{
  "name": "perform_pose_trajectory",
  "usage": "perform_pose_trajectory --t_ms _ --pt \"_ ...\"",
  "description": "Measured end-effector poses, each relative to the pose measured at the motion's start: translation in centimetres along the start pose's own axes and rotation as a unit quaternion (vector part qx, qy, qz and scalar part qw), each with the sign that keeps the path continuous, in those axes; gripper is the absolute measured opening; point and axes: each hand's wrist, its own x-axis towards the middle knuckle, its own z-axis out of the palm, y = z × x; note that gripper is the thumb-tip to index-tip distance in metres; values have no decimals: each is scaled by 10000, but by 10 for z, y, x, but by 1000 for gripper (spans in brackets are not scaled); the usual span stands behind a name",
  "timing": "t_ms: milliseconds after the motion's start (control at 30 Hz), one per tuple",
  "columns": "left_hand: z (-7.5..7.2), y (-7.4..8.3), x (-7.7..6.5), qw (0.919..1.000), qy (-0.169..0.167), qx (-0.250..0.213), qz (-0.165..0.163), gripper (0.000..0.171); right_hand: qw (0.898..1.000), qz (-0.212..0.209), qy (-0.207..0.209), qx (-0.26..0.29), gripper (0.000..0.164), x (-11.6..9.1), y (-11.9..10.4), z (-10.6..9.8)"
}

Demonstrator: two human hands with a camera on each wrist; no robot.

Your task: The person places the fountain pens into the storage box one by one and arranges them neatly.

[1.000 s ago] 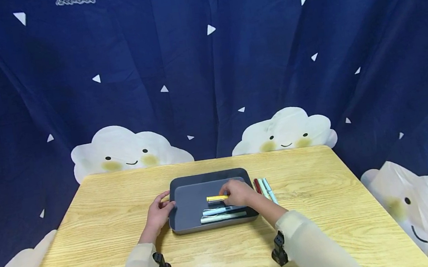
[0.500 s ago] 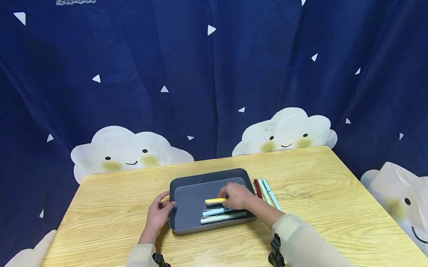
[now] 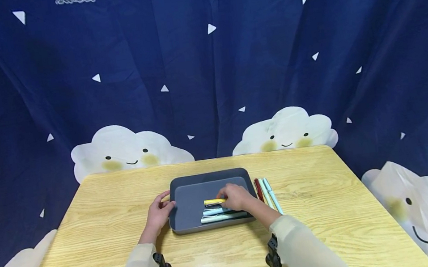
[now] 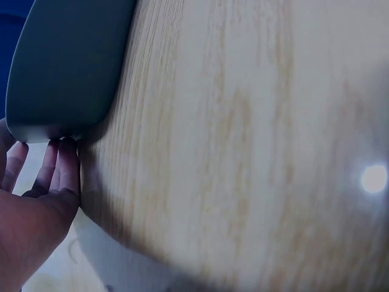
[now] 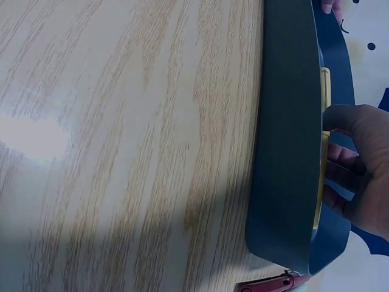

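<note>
A shallow dark grey tray [image 3: 186, 220] lies on the wooden table. My left hand [image 3: 159, 212] holds its left side, thumb at the rim and fingertips against the outer wall [image 4: 67, 73]. Inside the tray, my right hand [image 3: 236, 196] pinches a yellow pen [image 3: 212, 201] with a clip, thumb and fingers around its middle; the hand hides its right part in the head view. In front of this pen lie a light blue pen [image 3: 213, 212], partly covered by the hand, and a pale green pen [image 3: 221, 218], all roughly parallel.
Just right of the tray, a dark red pen [image 3: 259, 188], a pale green pen [image 3: 264, 190] and a light blue pen [image 3: 272, 194] lie side by side on the table [image 3: 310, 215]. A blue curtain [image 3: 196, 63] with white clouds hangs behind.
My right hand has shifted the yellow pen slightly left and toward me, closer to the light blue pen in the tray. The left hand keeps its place.
</note>
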Motion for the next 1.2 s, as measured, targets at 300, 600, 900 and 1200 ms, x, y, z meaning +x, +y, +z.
perform_pose_trajectory --t_ms 300,600,900,1200 --pt "-1 2 -1 10000 -55 -30 -2 49 10000 -62 64 31 23 2 0 1" --pt "0 2 -1 10000 -5 -47 -23 49 9999 35 52 141 23 3 0 2" --pt "0 2 -2 10000 14 -50 -45 48 9997 147 -32 167 23 4 0 5" --pt "0 1 -1 10000 -7 -10 21 48 9997 106 -36 201 22 5 2 8"
